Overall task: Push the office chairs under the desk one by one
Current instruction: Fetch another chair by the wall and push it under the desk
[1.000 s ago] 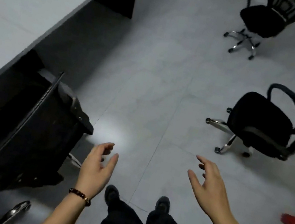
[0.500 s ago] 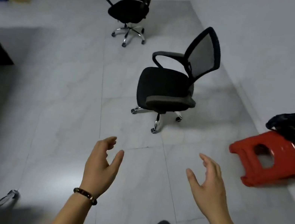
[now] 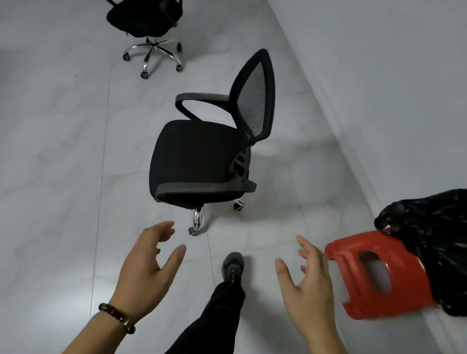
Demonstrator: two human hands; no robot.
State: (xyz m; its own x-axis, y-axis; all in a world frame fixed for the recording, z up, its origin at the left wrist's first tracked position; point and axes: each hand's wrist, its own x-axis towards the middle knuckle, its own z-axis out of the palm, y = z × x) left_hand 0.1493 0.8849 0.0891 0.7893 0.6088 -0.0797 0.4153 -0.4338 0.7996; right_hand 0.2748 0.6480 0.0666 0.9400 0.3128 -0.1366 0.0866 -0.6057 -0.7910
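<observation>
Both hands empty, nothing grasped. Left hand (image 3: 147,267) is raised with palm turned inward, fingers loosely spread and slightly bent, thumb apart; beaded bracelet (image 3: 117,317) on its wrist. Right hand (image 3: 304,292) mirrors it, fingers relaxed and fanned, palm facing the left hand, clear gap between the two. In that gap, lower down: the person's dark shoe (image 3: 232,265) and black trouser leg (image 3: 214,329), foot set forward. Just ahead of the hands, a bit nearer the left one: near office chair (image 3: 194,163), black seat, upright mesh backrest on its right side, curved armrest on the far side. It has a chrome base with one caster close ahead of the left fingertips, not touching. This chair stands free on the pale tiled floor (image 3: 24,171). Beyond it, further ahead and to the left of the left hand: far office chair (image 3: 142,14), black seat, mesh back, chrome star base, well apart from the near chair. Just beside the right hand, on its right: red plastic stool (image 3: 376,280), tipped on its side, slot in its top facing the camera. The right fingertips overlap its edge in this view; cannot tell if they touch. Past the stool, further right: crumpled black plastic bag (image 3: 449,239), touching the stool and lying against the white wall (image 3: 401,66), which runs along the right side.
</observation>
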